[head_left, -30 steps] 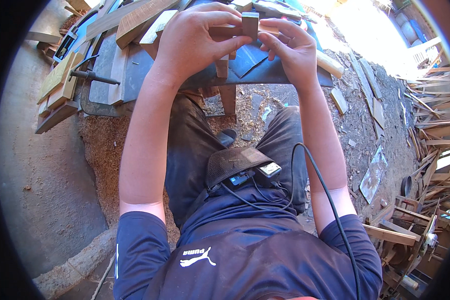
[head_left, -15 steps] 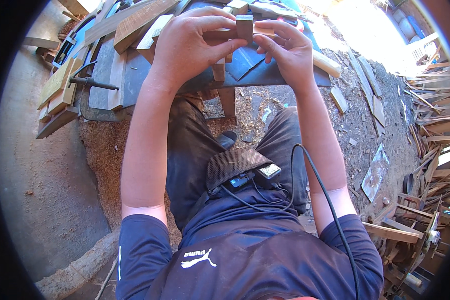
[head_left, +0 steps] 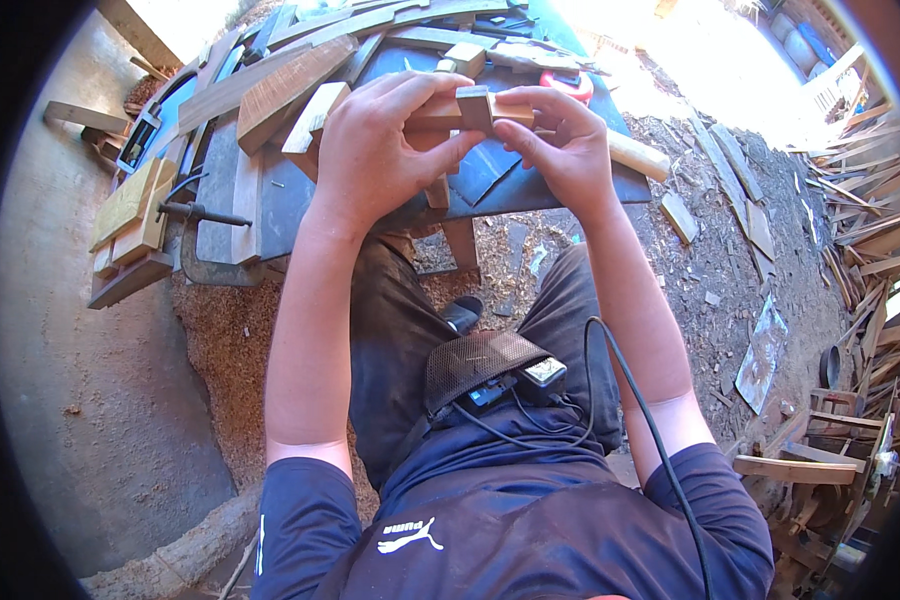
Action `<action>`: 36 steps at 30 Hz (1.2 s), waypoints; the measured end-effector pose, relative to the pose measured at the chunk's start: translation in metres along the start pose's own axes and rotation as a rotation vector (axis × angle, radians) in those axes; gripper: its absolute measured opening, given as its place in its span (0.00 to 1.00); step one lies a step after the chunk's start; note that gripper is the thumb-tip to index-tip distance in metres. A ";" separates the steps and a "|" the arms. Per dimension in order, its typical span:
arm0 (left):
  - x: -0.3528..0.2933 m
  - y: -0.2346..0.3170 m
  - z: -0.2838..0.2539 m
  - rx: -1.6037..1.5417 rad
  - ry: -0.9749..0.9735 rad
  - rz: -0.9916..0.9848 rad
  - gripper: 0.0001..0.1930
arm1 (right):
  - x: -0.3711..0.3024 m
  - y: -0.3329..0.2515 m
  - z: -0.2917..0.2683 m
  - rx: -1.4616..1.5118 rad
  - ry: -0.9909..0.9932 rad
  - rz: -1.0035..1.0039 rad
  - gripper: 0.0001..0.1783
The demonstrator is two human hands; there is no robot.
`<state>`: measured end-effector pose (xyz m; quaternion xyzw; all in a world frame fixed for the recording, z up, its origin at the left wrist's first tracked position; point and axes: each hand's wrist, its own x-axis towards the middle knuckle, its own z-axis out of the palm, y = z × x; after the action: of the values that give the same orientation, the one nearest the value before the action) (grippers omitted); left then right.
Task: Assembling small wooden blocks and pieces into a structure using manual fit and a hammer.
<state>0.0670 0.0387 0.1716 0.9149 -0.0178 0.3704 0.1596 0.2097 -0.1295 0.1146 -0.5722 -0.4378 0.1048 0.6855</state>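
Over the near edge of the dark worktable (head_left: 270, 225), I hold a small wooden block (head_left: 476, 110) that has a darker near face. A lighter wooden bar (head_left: 432, 118) runs crosswise by the block; I cannot tell whether the two are joined. My left hand (head_left: 375, 150) is closed around the left part, thumb and fingers on either side. My right hand (head_left: 565, 145) pinches the right side between thumb and forefinger. Just beneath my left hand, the end of another wooden piece (head_left: 438, 192) shows.
Loose boards (head_left: 295, 90) and sticks cover the far and left table. A clamp-like metal bar (head_left: 205, 213) juts out beside stacked blocks (head_left: 135, 220) on the left. A red object (head_left: 567, 86) lies beyond my right hand. Scrap wood (head_left: 875, 220) is heaped at right; a cable (head_left: 635, 370) loops from my waist.
The view has shifted, so the table sits lower in it. The block has tilted slightly between my hands, and both hands still grip the wood.
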 end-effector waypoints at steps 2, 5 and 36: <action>0.000 0.001 -0.002 0.011 -0.010 -0.008 0.22 | -0.002 -0.005 0.000 0.025 -0.010 0.021 0.18; 0.000 0.001 -0.002 0.015 -0.021 -0.025 0.22 | 0.001 -0.002 0.001 0.067 -0.041 0.005 0.18; -0.006 -0.004 -0.014 -0.023 -0.047 0.091 0.19 | -0.001 -0.003 0.000 0.081 0.013 0.216 0.11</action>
<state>0.0535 0.0460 0.1761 0.9197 -0.0672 0.3555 0.1528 0.2083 -0.1308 0.1167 -0.5885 -0.3644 0.1922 0.6956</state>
